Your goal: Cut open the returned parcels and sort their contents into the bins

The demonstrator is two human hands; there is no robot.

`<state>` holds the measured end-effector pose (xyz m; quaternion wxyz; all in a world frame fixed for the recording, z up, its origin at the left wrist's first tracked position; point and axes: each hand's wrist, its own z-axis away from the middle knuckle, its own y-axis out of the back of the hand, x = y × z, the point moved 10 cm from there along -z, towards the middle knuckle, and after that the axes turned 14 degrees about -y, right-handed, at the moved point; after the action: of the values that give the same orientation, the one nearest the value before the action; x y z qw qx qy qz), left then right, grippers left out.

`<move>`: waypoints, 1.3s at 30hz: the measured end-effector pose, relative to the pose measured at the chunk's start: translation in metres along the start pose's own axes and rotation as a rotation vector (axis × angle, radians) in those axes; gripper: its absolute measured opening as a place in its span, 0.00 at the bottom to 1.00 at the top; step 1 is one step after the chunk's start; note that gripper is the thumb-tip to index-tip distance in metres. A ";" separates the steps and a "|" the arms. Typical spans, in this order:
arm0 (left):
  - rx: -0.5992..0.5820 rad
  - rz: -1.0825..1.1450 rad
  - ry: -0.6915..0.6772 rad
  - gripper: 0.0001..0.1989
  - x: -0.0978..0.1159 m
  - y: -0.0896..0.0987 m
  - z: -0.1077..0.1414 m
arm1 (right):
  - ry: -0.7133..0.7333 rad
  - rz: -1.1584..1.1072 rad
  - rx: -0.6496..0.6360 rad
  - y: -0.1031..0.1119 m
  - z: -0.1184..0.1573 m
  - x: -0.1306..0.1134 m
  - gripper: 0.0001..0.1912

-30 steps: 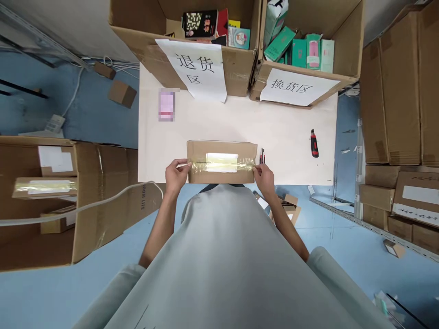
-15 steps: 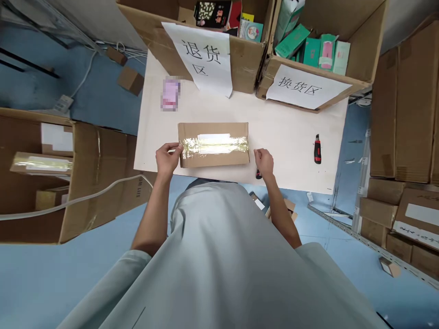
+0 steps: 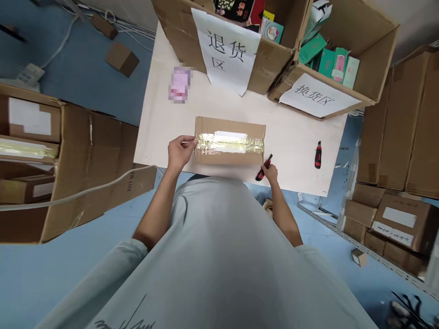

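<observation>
A flat brown cardboard box (image 3: 229, 157) lies on the white table, a band of shiny yellowish tape and a white label across its top. At its left end, my left hand (image 3: 180, 151) grips the edge between thumb and fingers. My right hand (image 3: 270, 173) is closed on a red and black utility knife (image 3: 263, 169) near the box's lower right corner. The knife's tip points up and to the right, and whether the blade is out I cannot tell. A second red and black utility knife (image 3: 318, 155) lies farther right on the table.
Two open cartons, one with a paper sign (image 3: 226, 55) and one with another sign (image 3: 313, 97), stand at the table's back. A blurred pink item (image 3: 179, 84) lies back left. An open carton (image 3: 99, 155) with parcels stands left; stacked boxes (image 3: 394, 219) stand right.
My right hand has taken hold of the utility knife at the table's front edge and tilted it upward. My left hand stays on the box's left end. The view has shifted somewhat.
</observation>
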<state>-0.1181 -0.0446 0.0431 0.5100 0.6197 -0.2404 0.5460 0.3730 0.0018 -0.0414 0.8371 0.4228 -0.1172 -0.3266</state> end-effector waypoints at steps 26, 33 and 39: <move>-0.364 0.207 -0.172 0.15 0.006 -0.021 -0.017 | 0.886 0.789 -0.002 0.024 0.245 -0.264 0.24; -0.359 0.244 -0.182 0.16 0.003 -0.024 -0.017 | 0.868 0.801 -0.015 0.018 0.249 -0.269 0.22; -0.377 0.185 -0.192 0.16 0.006 -0.023 -0.016 | 0.860 0.893 0.005 0.021 0.256 -0.278 0.25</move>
<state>-0.1037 -0.0204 0.0388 0.5394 0.5379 -0.4415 0.4742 0.0502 0.0288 0.1547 0.8643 0.4286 0.0643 0.2552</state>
